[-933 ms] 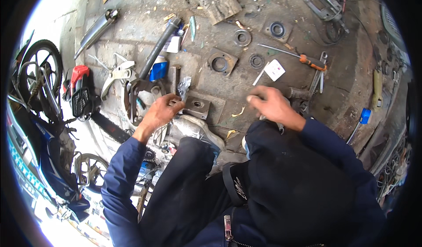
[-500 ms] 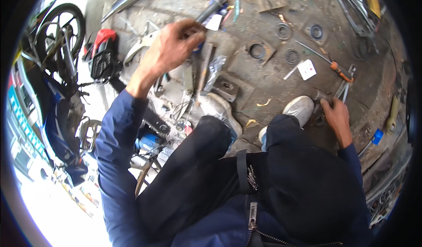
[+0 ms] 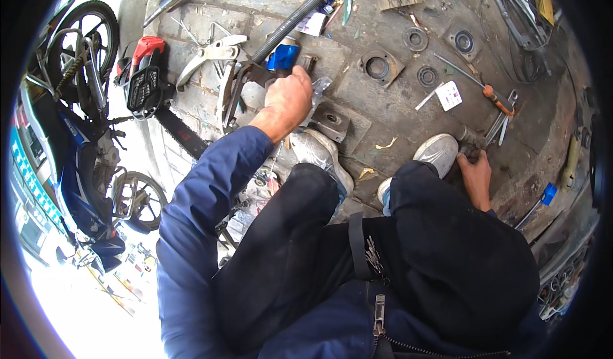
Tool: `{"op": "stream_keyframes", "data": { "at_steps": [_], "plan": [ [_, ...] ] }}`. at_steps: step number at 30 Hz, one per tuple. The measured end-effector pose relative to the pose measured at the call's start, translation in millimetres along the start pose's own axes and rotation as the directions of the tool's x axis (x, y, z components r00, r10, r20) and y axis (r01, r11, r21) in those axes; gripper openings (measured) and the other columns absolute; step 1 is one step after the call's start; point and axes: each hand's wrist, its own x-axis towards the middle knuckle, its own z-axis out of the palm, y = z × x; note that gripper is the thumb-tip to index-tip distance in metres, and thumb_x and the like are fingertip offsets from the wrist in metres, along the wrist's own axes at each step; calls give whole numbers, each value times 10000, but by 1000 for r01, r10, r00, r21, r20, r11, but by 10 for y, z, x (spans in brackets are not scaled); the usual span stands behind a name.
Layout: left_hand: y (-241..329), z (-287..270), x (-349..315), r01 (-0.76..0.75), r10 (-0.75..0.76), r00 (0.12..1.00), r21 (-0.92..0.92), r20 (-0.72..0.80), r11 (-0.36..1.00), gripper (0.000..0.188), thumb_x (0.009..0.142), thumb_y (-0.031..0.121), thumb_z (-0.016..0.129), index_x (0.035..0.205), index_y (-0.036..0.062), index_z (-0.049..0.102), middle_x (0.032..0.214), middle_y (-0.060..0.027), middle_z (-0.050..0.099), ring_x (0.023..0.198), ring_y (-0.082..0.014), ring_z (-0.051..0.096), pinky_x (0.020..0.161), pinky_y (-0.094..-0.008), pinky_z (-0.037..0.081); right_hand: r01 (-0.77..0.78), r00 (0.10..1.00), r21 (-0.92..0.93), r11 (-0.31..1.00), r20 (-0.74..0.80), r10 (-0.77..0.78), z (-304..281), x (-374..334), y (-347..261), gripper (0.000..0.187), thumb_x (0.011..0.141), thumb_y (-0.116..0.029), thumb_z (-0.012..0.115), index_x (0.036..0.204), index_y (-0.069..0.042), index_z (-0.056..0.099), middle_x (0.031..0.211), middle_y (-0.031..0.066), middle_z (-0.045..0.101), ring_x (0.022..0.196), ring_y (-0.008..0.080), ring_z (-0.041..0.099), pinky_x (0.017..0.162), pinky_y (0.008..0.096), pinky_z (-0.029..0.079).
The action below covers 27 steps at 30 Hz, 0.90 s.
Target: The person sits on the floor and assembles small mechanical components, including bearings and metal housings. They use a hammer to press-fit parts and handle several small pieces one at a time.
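Observation:
My left hand [image 3: 287,104] is closed over a brownish bar-like piece [image 3: 310,62], whose end sticks out past the fingers; the rest is under the hand. Just beyond the hand lies a blue object [image 3: 283,58], with a ribbed grey tube [image 3: 292,27] above it. A square metal block with a hole [image 3: 329,121] rests to the hand's right, by my left shoe. Beside my right shoe [image 3: 437,154], my right hand [image 3: 476,174] has its fingers curled round a dark, dirty metal part [image 3: 471,142], partly hidden by the hand.
A flanged bearing plate [image 3: 381,68], loose rings [image 3: 415,38] and an orange-handled screwdriver [image 3: 498,100] lie ahead on the paved floor. To the left are a silver puller-like metal piece [image 3: 217,51], a red and black chainsaw [image 3: 147,81] and a blue motorbike [image 3: 80,151].
My left hand has come down and to the right, from above the tools onto the brownish bar. The right hand stays at the dark metal part, shifted slightly left and down.

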Motion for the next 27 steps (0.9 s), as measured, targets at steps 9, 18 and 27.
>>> {"op": "stream_keyframes", "data": {
  "at_steps": [9,18,27],
  "plan": [
    [-51,-308,-58,105,-98,994,-204,44,973,433,913,322,721,1170,-7,605,989,-331,761,925,-512,763,882,-606,602,29,992,248,968,-123,2,206,49,272,503,891,-356,838,1155,42,680,947,151,763,871,306,741,845,402,589],
    [-104,-1047,-471,-295,222,954,-487,-203,822,395,1046,196,728,1356,33,545,940,-219,740,881,-406,781,784,-478,622,-590,743,573,569,661,106,-661,-27,-271,357,982,-201,749,1254,-11,616,780,14,593,563,116,538,489,277,436],
    [472,-1437,-3,-450,380,892,-550,-243,703,346,1108,299,672,1211,-11,558,804,-171,716,720,-321,724,671,-458,585,130,926,703,700,166,-339,-873,6,-1245,345,1047,-182,727,1308,2,598,745,-22,575,552,68,509,494,262,413]
  ]
}}
